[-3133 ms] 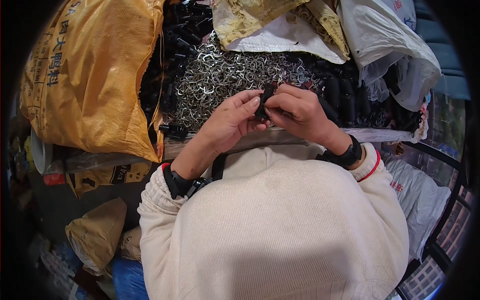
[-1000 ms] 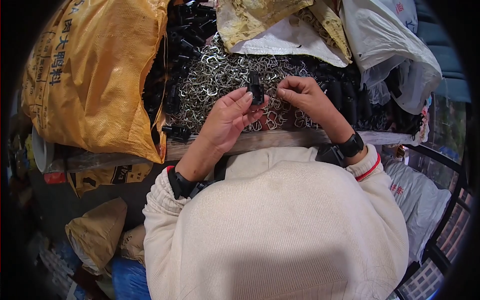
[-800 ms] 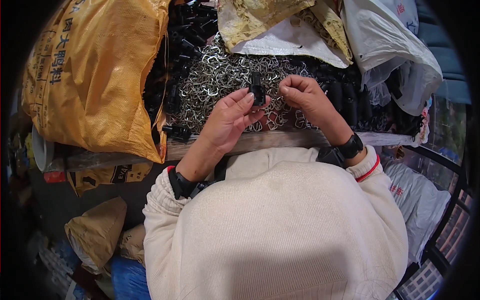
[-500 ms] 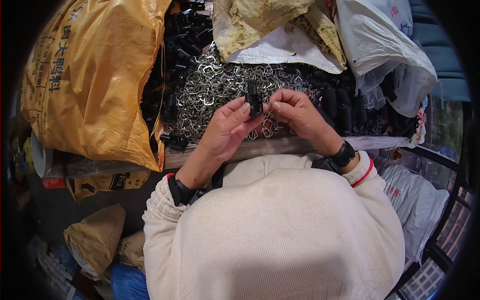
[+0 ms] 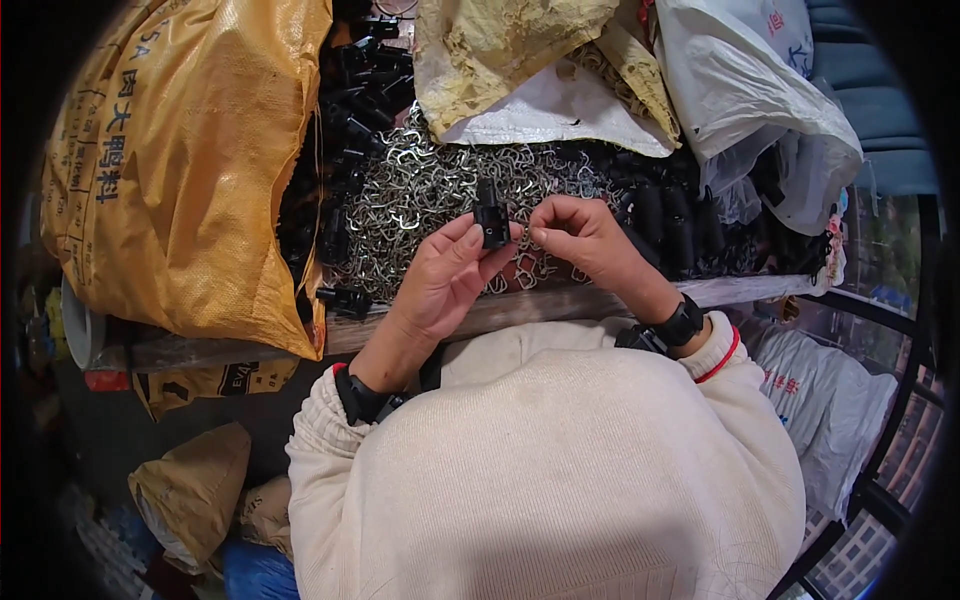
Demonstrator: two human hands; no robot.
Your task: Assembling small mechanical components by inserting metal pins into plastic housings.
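Observation:
A small black plastic part (image 5: pixel 492 220), blocky with a narrower upper end, stands upright between the thumb and fingers of my left hand (image 5: pixel 436 284). Close to its right side, my right hand (image 5: pixel 592 240) is closed in a pinch, thumb against forefinger. Whatever sits in that pinch, if anything, is too small to make out. Behind both hands spreads a heap of bent silvery metal hooks (image 5: pixel 410 180) on the table. Several black tubular parts (image 5: pixel 665 215) lie to the right of my right hand.
A large orange woven sack (image 5: pixel 190 200) fills the left side. More black parts (image 5: pixel 345 140) lie beside it. A yellowed sack (image 5: pixel 500 60) and a white sack (image 5: pixel 750 80) lie at the back. The table's front edge (image 5: pixel 740 290) runs just before me.
The view has shifted slightly. My left hand and the black part sit a little lower and further left in the picture; the right hand stays pinched beside the part.

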